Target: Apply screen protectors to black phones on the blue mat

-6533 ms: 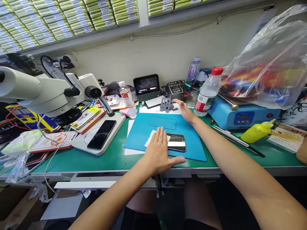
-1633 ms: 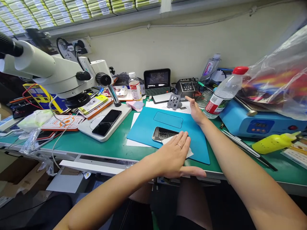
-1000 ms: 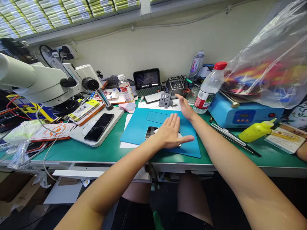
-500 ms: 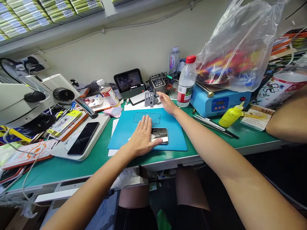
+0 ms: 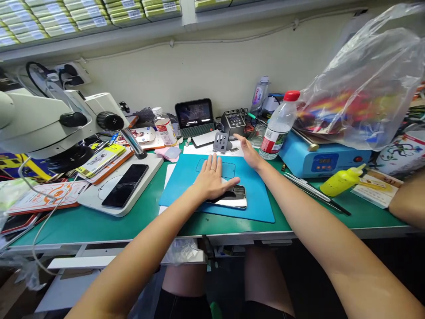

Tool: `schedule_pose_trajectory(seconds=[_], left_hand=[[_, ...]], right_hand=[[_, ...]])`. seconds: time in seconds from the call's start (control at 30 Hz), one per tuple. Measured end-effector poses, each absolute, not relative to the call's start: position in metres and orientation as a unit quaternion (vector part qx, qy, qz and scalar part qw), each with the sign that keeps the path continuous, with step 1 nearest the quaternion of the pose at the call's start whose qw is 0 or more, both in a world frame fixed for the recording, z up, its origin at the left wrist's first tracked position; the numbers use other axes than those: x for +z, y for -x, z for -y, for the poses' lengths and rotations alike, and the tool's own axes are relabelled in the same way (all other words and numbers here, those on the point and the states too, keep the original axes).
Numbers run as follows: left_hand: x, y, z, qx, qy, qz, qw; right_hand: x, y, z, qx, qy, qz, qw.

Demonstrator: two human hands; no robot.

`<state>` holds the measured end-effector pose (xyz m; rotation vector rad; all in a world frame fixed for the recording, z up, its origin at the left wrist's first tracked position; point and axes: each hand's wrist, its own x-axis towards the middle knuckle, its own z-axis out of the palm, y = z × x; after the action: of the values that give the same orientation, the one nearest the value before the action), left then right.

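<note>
On a blue mat lies a phone with a shiny, reflective face. My left hand is stretched flat, a ring on one finger. Its palm and thumb partly cover the phone, and its fingers reach over a thin dark rectangular outline on the mat; whether the palm presses or hovers I cannot tell. My right hand rests by the mat's right edge with its fingers extended, holding nothing visible. Close to it stand a red-capped bottle and a grey slotted stand.
Left are a microscope and a black phone on its white base. A small screen device stands at the back. Right are a blue machine, tweezers, a yellow squeeze bottle, a plastic bag and another person's arm.
My left hand has slid slightly away from me, and more of the phone's near edge shows. The right hand stays near the mat's edge. The camera view has shifted left.
</note>
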<state>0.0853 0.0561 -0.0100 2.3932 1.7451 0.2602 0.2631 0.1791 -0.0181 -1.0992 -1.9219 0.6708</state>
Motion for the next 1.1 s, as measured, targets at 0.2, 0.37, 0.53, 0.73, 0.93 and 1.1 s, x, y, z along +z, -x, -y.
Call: schedule_pose_trajectory(seconds=[0.2,0.37,0.53,0.73,0.93,1.1], left_hand=[[-0.016,-0.047,-0.024,0.102,-0.819,-0.564,0.046],[-0.012,-0.08,-0.003,0.104,-0.849,-0.514,0.071],[-0.003,-0.131,-0.005,0.125,-0.864,-0.479,0.097],[-0.003,-0.13,-0.036,0.13,-0.838,-0.521,0.1],[-0.01,-0.07,-0.039,0.095,-0.8,-0.588,0.075],[-0.016,-0.068,-0.009,0.099,-0.818,-0.565,0.04]], right_hand=[[-0.015,-0.261,-0.178,0.268,0.44,0.766,0.384],[-0.017,-0.26,-0.18,0.286,0.439,0.756,0.393],[-0.025,-0.263,-0.19,0.283,0.433,0.753,0.406],[-0.03,-0.265,-0.194,0.3,0.443,0.728,0.429],[-0.024,-0.264,-0.185,0.294,0.446,0.733,0.42],[-0.017,-0.262,-0.179,0.276,0.442,0.755,0.397]])
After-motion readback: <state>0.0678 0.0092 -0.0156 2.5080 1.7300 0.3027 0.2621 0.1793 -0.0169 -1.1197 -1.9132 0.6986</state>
